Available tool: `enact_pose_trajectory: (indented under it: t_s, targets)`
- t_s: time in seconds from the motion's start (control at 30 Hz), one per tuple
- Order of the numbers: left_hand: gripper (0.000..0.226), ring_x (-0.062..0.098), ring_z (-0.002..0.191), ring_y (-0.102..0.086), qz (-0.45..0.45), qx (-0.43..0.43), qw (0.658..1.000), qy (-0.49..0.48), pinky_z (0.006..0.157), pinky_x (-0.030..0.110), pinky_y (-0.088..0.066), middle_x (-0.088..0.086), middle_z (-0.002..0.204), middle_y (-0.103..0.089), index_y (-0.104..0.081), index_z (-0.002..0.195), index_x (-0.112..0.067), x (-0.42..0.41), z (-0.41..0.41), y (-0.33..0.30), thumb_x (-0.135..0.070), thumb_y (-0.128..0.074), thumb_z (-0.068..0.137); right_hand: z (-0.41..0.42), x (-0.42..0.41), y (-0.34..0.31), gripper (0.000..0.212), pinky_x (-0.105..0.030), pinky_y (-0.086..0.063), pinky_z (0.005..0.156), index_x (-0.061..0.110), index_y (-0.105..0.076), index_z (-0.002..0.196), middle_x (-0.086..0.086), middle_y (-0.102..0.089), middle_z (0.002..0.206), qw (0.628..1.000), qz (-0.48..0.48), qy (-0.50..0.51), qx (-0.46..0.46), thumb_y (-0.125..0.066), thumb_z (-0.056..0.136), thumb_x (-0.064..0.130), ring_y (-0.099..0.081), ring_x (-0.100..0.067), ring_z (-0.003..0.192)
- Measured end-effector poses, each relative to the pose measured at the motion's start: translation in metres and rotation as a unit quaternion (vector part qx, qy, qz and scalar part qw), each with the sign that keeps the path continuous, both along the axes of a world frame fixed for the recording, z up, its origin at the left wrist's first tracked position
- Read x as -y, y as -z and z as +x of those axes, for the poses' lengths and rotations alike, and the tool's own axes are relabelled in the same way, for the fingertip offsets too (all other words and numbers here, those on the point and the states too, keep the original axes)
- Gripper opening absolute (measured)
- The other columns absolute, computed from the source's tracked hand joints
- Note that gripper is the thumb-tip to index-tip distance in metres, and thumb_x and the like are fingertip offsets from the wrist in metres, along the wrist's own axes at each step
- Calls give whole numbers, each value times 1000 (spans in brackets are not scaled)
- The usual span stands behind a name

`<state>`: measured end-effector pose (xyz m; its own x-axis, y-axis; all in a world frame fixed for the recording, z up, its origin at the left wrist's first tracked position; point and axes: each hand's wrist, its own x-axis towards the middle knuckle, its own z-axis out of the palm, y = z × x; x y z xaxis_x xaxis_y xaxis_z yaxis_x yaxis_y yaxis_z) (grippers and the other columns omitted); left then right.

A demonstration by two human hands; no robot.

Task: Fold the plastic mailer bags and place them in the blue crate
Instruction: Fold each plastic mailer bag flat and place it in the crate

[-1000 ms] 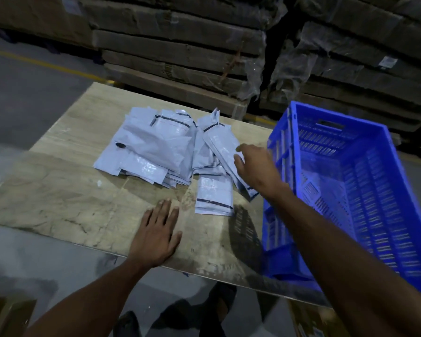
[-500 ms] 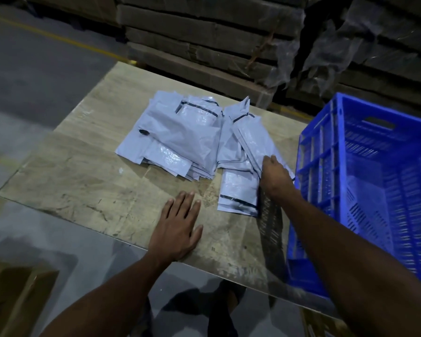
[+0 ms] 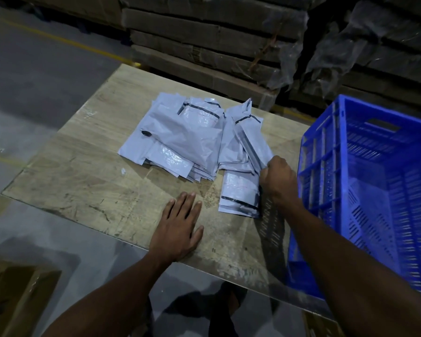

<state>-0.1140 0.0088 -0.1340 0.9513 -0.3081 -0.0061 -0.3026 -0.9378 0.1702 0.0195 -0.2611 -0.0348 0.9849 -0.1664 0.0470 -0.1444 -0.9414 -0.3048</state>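
R hand (image 3: 276, 176) now curled, gripping mailer (image 3: 252, 144) edge; L hand (image 3: 178, 229) flat.

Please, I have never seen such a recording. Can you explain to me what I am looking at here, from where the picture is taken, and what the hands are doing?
There is no machine here. A person wears a camera on the head, so you look forward and down at that person's own two arms. They stand at a wooden table. On it lies a loose pile of grey plastic mailer bags, and at the right stands a blue crate. The left hand rests flat on the table, fingers straight, holding nothing. The right hand pinches the near end of one long mailer bag at the pile's right side. The task is to fold the bags and put them in the crate.
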Motion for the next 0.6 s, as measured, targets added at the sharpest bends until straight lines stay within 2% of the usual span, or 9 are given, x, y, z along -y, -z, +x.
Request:
enact_pose_trajectory:
  t_s: [0.1,0.17,0.2,0.23,0.3,0.37,0.43,0.53,0.6]
  targets:
    - [69,28,159,-12,7,1,1000,1,125,53,-18,9,171,-21,-38,159,-15,1,0,-2,-53,-36,101,-31,-22,-5,28,-44,-45,73,1,-51,122,-19,-59,112,998,57,-21,12,-48,97,13,-60,-41,97]
    - [69,29,159,-13,10,-3,1000,1,125,54,-18,10,171,-22,-38,158,-14,1,-1,-2,-52,-36,101,-59,-39,-2,46,-44,-49,82,2,-43,141,-21,-59,130,996,67,-55,-18,-48,96,12,-62,-40,105]
    - [69,30,158,-16,14,-2,1000,-1,124,55,-19,11,170,-24,-39,158,-13,1,-1,-2,-52,-36,100,-75,-48,1,51,-43,-49,85,4,-39,145,-20,-59,132,994,71,-71,-36,-48,96,13,-63,-38,107]
    - [70,32,157,-19,17,2,1000,-5,123,57,-21,13,169,-26,-41,157,-11,0,-2,-1,-51,-36,100,-93,-57,2,52,-40,-46,89,4,-40,146,-18,-61,131,993,68,-90,-35,-49,95,13,-63,-35,108]
    - [70,35,153,-30,8,9,999,-33,121,60,-25,16,164,-36,-47,151,-5,-4,-5,-1,-48,-38,97,-125,-71,12,51,-37,-36,93,1,-50,139,-17,-66,124,991,16,-132,34,-50,91,16,-62,-31,108]
    - [67,39,146,-39,-16,12,998,-59,119,62,-27,21,155,-47,-53,145,-1,-17,-11,4,-44,-39,96,-156,-80,31,53,-36,-32,105,-1,-48,139,-17,-62,131,985,-13,-166,50,-48,90,20,-58,-30,115]
    - [62,43,142,-42,-62,47,996,-42,119,59,-26,25,151,-49,-52,146,-1,-41,-21,13,-35,-41,95,-186,-84,59,53,-40,-19,119,-1,-44,139,-19,-54,140,971,-25,-229,63,-48,91,21,-55,-32,124]
    - [72,43,140,-40,-182,70,981,17,120,48,-23,27,153,-43,-34,152,0,-80,-27,19,-20,-46,84,-213,-94,89,39,-50,-25,116,2,-46,129,-20,-52,144,962,-31,-268,51,-43,94,18,-53,-36,132]
    - [66,43,135,-47,-199,53,978,22,115,48,-30,28,148,-50,-40,146,0,-106,-25,21,-15,-44,81,-220,-104,95,40,-52,-26,112,1,-44,132,-20,-53,145,968,-18,-248,27,-42,95,18,-51,-37,135]
